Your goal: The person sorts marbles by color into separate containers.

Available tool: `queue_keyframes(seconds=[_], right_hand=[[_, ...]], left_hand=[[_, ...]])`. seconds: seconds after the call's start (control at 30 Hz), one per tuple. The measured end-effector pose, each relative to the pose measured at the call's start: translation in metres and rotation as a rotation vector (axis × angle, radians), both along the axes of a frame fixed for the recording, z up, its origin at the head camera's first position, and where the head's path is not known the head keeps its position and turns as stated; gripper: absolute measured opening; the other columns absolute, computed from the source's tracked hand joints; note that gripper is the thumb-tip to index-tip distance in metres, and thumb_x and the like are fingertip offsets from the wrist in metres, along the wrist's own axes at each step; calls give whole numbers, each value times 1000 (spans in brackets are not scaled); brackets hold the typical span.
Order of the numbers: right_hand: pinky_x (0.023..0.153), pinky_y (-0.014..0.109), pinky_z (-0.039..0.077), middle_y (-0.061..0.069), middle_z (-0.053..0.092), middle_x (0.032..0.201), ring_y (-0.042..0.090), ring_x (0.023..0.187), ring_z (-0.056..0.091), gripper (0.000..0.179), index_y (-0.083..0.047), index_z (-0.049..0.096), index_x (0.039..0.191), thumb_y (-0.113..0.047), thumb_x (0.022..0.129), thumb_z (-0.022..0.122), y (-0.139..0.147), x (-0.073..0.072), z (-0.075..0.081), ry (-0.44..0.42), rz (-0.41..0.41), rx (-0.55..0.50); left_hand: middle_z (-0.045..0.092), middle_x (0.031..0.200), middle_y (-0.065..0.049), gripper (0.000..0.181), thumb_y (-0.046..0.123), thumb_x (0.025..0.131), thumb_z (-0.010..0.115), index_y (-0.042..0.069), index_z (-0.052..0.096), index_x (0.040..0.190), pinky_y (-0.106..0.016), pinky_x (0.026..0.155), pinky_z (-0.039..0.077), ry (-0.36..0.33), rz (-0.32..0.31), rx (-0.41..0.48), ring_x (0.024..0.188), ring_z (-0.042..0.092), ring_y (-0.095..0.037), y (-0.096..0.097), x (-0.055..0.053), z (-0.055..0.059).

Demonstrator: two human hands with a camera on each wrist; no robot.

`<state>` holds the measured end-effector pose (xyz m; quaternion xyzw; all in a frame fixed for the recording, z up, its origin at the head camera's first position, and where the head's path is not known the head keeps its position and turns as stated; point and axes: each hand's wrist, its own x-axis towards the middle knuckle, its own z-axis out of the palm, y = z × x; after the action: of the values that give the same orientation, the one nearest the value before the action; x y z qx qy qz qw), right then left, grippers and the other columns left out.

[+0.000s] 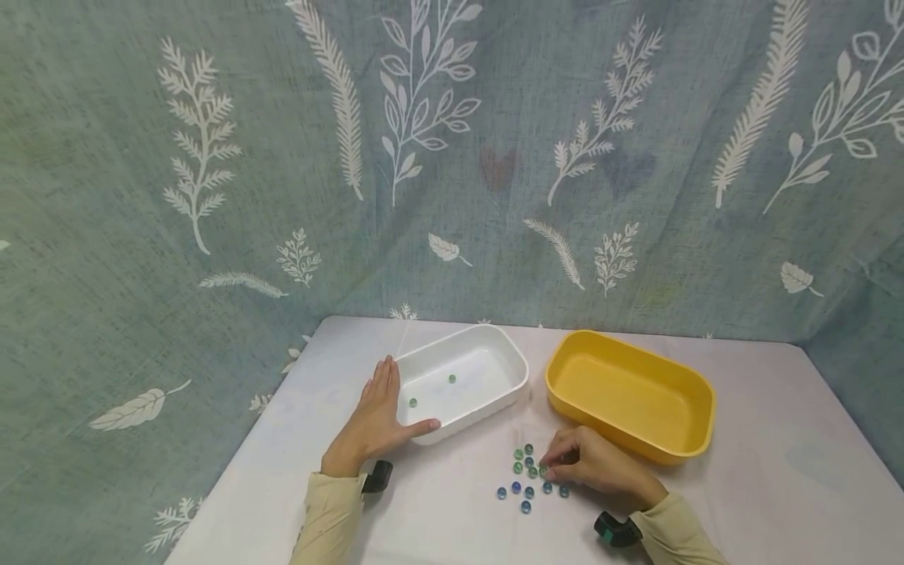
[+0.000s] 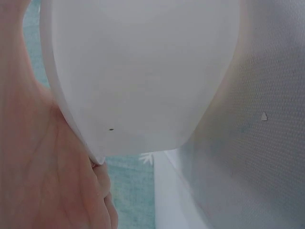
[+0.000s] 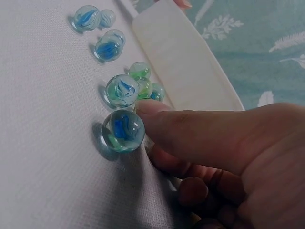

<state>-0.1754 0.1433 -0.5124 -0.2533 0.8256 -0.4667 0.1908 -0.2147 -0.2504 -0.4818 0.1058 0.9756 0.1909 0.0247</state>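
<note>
My left hand (image 1: 374,420) rests at the left end of a white tray (image 1: 494,380), its fingers straight along the end and its thumb stretched over the near rim. In the left wrist view the palm lies against the rim of the white tray (image 2: 143,71). Two green marbles, one of them a far green marble (image 1: 452,378), lie inside it. My right hand (image 1: 596,463) reaches down to a loose group of marbles on the table and pinches a green marble (image 1: 543,471) between thumb and finger. In the right wrist view a clear marble with blue swirls (image 3: 122,130) sits beside the thumb (image 3: 190,131), which hides the pinched marble.
Several blue and green marbles, such as a dark blue marble (image 1: 516,487), lie spread on the white tablecloth (image 1: 438,510). An upright yellow tray (image 1: 636,392) stands right of the white one, just behind my right hand. A leaf-patterned curtain (image 1: 452,196) hangs behind the table.
</note>
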Motion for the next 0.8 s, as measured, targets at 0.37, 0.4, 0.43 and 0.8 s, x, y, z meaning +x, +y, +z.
queue_keyframes(seconds=[0.37,0.4,0.43,0.8], right_hand=[[79,18,49,-6,74,96,3,86,59,11,-19,83,100,-22,90,80,2,1,-2,13,-12,7],[79,18,49,-6,74,96,3,86,60,11,-19,83,100,-22,90,80,2,0,-3,7,-22,5],[79,18,49,-6,74,97,4,86,60,12,-19,83,101,-22,90,80,2,0,-3,1,-33,-2],[74,19,49,5,74,100,6,85,59,16,-10,81,104,-19,91,79,6,-1,2,-28,-95,-109]], left_hand=[[-9,175,-17,141,85,77,64,-2,-6,164,-53,133,7,-33,6,-3,164,-7,-34,1,4,-2],[-10,175,-17,140,85,77,64,-1,-6,164,-54,133,7,-36,5,0,164,-7,-34,0,4,-2],[-9,175,-18,140,85,77,64,-2,-6,163,-55,133,7,-33,3,2,164,-6,-35,0,4,-2],[-8,175,-19,139,83,78,64,-2,-4,164,-55,132,8,-5,-5,12,163,-4,-37,1,2,2]])
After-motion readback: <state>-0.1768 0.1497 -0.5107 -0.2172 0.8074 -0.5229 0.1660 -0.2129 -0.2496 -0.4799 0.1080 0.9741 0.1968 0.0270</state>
